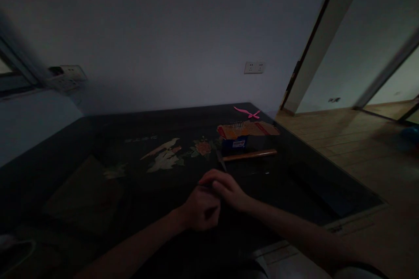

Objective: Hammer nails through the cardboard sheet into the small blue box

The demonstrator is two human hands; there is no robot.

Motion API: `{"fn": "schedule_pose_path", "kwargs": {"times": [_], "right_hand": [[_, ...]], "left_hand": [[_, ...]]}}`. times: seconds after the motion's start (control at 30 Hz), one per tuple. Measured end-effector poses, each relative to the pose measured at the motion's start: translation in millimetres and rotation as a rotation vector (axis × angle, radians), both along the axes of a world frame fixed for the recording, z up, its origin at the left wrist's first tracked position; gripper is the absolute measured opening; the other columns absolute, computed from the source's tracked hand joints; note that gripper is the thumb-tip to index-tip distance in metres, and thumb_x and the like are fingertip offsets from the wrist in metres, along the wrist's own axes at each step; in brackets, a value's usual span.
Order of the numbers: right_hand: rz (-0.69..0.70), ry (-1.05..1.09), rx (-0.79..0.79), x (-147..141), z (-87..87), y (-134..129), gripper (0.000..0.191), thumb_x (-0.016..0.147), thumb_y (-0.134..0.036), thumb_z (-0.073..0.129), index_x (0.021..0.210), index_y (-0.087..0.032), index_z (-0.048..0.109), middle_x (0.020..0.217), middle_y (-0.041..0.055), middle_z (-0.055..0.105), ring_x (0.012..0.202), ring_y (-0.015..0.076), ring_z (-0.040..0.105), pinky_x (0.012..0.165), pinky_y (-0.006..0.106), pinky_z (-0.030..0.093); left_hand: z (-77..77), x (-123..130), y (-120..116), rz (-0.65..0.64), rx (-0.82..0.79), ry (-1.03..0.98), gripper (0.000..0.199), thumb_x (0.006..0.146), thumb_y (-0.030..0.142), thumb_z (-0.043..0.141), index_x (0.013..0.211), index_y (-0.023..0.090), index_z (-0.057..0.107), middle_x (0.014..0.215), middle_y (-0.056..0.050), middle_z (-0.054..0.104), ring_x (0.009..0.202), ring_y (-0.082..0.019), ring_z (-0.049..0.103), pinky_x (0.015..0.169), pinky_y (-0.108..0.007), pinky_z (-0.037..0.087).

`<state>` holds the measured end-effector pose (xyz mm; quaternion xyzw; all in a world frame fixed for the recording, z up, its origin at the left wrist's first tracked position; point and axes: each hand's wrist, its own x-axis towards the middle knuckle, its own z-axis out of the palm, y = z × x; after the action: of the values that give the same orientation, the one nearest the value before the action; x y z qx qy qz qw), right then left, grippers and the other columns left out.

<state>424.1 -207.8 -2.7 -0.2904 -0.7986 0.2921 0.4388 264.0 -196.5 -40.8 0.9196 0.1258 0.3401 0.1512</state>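
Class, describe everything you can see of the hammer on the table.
The hammer lies on the dark tabletop, in front of the blue box. Its reddish-brown, wooden-looking handle points right; its slim, dark head, possibly metal, sits at the left end, near the right hand. Whether they touch is unclear.

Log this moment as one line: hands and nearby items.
left hand: curled, contents hidden | right hand: touching left | hammer: on table, near side of blue box | pink item: beyond box
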Motion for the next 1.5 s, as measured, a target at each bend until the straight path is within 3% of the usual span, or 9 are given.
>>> {"fn": "schedule_pose_path", "kwargs": {"times": [0.07, 0.2, 0.4, 0.53, 0.83, 1.13, 1.33, 1.5], "right_hand": [[0.264, 0.070, -0.131, -18.9, -15.8, -9.2, 0.051, 0.095, -0.049, 0.027, 0.101, -0.016, 0.065, 0.100, 0.0096, 0.066, 0.097, 0.0194, 0.060, 0.086, 0.036, 0.045], [0.315, 0.166, -0.198, -23.7, -34.6, -12.8, 0.047, 0.095, -0.048, 0.032, 0.100, -0.017, 0.067, 0.100, 0.0105, 0.067, 0.099, 0.0214, 0.059, 0.089, 0.040, 0.042], [0.404, 0.125, -0.214, -15.6, -30.7, -9.9, 0.041, 0.093, -0.047, 0.037, 0.101, -0.019, 0.066, 0.103, 0.0103, 0.064, 0.102, 0.0217, 0.057, 0.090, 0.041, 0.041], [0.423, 0.098, -0.205, -17.8, -32.4, -10.8, 0.035, 0.090, -0.045, 0.046, 0.103, -0.018, 0.065, 0.106, 0.0109, 0.061, 0.102, 0.0219, 0.056, 0.089, 0.041, 0.042], [0.432, 0.109, -0.273, -19.0, -39.8, -9.6, 0.027, 0.085, -0.039, 0.055, 0.103, -0.020, 0.064, 0.107, 0.0082, 0.059, 0.103, 0.0212, 0.054, 0.090, 0.041, 0.042], [0.412, 0.088, -0.239, -19.5, -40.2, -11.5, 0.025, 0.086, -0.037, 0.053, 0.102, -0.022, 0.065, 0.106, 0.0070, 0.059, 0.102, 0.0211, 0.055, 0.089, 0.041, 0.042], [0.411, 0.076, -0.271, -18.8, -37.2, -11.3, 0.027, 0.089, -0.039, 0.049, 0.103, -0.022, 0.065, 0.106, 0.0077, 0.060, 0.103, 0.0217, 0.055, 0.089, 0.041, 0.042], [0.370, 0.074, -0.271, -19.1, -38.4, -10.7, 0.026, 0.087, -0.036, 0.052, 0.102, -0.020, 0.065, 0.104, 0.0081, 0.061, 0.100, 0.0211, 0.057, 0.088, 0.040, 0.044]], "left_hand": [[-20.4, -2.1, -8.4, -0.033, -0.041, 0.041, 0.019, 0.074, 0.019, 0.045, 0.059, 0.017, 0.056, 0.051, -0.002, 0.057, 0.051, -0.013, 0.053, 0.053, -0.025, 0.046], [-38.0, -2.8, -8.3, -0.025, -0.202, 0.249, 0.017, 0.074, 0.022, 0.049, 0.076, 0.018, 0.065, 0.068, -0.004, 0.066, 0.074, -0.018, 0.061, 0.071, -0.029, 0.052], [-38.3, -2.2, -7.8, -0.015, -0.292, 0.322, 0.023, 0.075, 0.028, 0.054, 0.093, 0.017, 0.065, 0.081, -0.004, 0.069, 0.086, -0.020, 0.062, 0.084, -0.031, 0.051], [-38.5, -3.3, -9.3, -0.105, -0.376, 0.387, 0.023, 0.077, 0.030, 0.055, 0.095, 0.017, 0.065, 0.090, -0.005, 0.070, 0.086, -0.018, 0.064, 0.079, -0.028, 0.052], [-25.0, -6.7, -14.0, -0.006, -0.521, 0.408, 0.031, 0.080, 0.042, 0.053, 0.095, 0.017, 0.064, 0.096, -0.004, 0.068, 0.090, -0.019, 0.063, 0.077, -0.027, 0.052], [-27.0, -5.1, -13.4, -0.028, -0.460, 0.453, 0.031, 0.081, 0.040, 0.049, 0.094, 0.017, 0.065, 0.095, -0.007, 0.069, 0.092, -0.022, 0.063, 0.079, -0.031, 0.052], [-30.4, -4.1, -11.8, -0.032, -0.474, 0.460, 0.031, 0.083, 0.039, 0.045, 0.093, 0.017, 0.064, 0.095, -0.006, 0.068, 0.086, -0.019, 0.063, 0.074, -0.028, 0.053], [-33.3, -3.4, -10.5, -0.011, -0.367, 0.452, 0.027, 0.083, 0.037, 0.046, 0.089, 0.019, 0.065, 0.095, -0.004, 0.067, 0.091, -0.019, 0.060, 0.079, -0.029, 0.051]]}}
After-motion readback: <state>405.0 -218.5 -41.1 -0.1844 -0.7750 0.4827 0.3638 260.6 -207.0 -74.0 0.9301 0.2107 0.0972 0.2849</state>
